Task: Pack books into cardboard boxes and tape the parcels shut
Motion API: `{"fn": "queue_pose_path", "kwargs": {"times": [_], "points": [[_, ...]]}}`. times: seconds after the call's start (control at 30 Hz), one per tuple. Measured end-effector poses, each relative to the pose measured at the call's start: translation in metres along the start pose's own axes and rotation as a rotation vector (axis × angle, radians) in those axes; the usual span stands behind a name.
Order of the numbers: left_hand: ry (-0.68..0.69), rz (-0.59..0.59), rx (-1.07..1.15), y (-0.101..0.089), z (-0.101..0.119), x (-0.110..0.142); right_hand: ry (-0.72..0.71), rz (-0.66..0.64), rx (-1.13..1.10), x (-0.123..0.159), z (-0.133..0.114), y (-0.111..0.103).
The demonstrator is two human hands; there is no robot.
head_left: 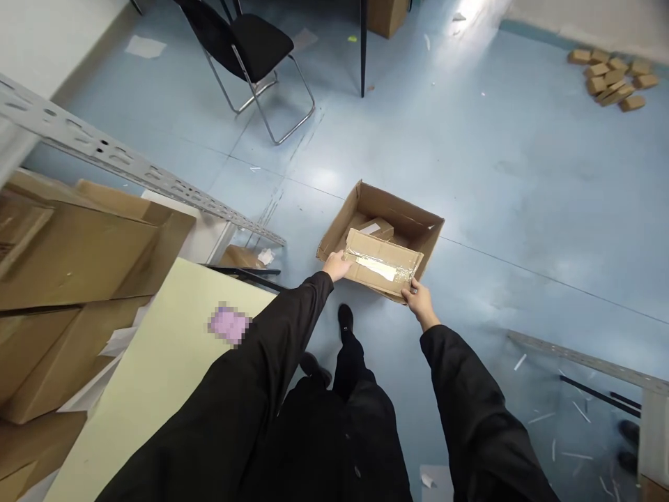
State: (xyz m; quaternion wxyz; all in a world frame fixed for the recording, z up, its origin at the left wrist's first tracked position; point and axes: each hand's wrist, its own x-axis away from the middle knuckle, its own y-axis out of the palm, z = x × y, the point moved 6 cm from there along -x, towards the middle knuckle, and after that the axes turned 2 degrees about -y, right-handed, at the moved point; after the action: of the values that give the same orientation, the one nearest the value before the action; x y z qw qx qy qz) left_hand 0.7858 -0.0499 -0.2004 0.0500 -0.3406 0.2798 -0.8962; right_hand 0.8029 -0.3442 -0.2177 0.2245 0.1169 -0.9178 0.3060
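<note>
Brown, clear-taped cardboard panel (383, 258) is gripped at opposite ends by the fingers of the left hand (336, 265) and right hand (419, 301). It is located at the near side of an open-topped brown cardboard box (400, 207).

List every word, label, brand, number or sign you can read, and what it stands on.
None can be read.
Taped cardboard piece: pale strip, no legible writing.
Small box in the open carton: white label, too small.
Purple item: blurred.
Black shoe: light mark, too small.
</note>
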Motion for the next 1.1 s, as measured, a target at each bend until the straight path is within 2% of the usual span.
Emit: {"fn": "queue_pose_path", "kwargs": {"times": [0.1, 0.3, 0.43, 0.53, 0.67, 0.73, 0.8, 0.93, 1.03, 1.1], "points": [[-0.021, -0.023, 0.026, 0.009, -0.011, -0.018, 0.017, 0.018, 0.095, -0.013, 0.009, 0.005], [-0.039, -0.079, 0.135, 0.02, -0.029, -0.041, 0.044, -0.039, 0.109, -0.022, 0.018, 0.02], [-0.024, -0.108, 0.267, 0.024, -0.028, -0.035, 0.023, -0.12, 0.016, -0.019, 0.014, 0.028], [0.01, -0.131, 0.354, 0.021, -0.017, -0.015, 0.03, -0.089, -0.024, -0.015, 0.006, 0.028], [0.051, -0.133, 0.424, 0.008, -0.004, 0.039, 0.002, -0.099, -0.091, -0.002, -0.015, 0.033], [0.064, -0.137, 0.487, -0.002, -0.007, 0.077, -0.032, -0.144, -0.131, 0.008, -0.028, 0.039], [0.054, -0.128, 0.552, -0.013, -0.019, 0.121, -0.08, -0.198, -0.142, 0.02, -0.041, 0.046], [0.004, -0.019, 0.595, -0.045, -0.067, 0.213, -0.208, -0.34, -0.018, 0.047, -0.074, 0.068], [-0.091, 0.205, 0.619, -0.074, -0.117, 0.28, -0.319, -0.466, 0.123, 0.074, -0.105, 0.093], [-0.166, 0.336, 0.628, -0.087, -0.148, 0.323, -0.412, -0.518, 0.198, 0.097, -0.127, 0.11]]}}
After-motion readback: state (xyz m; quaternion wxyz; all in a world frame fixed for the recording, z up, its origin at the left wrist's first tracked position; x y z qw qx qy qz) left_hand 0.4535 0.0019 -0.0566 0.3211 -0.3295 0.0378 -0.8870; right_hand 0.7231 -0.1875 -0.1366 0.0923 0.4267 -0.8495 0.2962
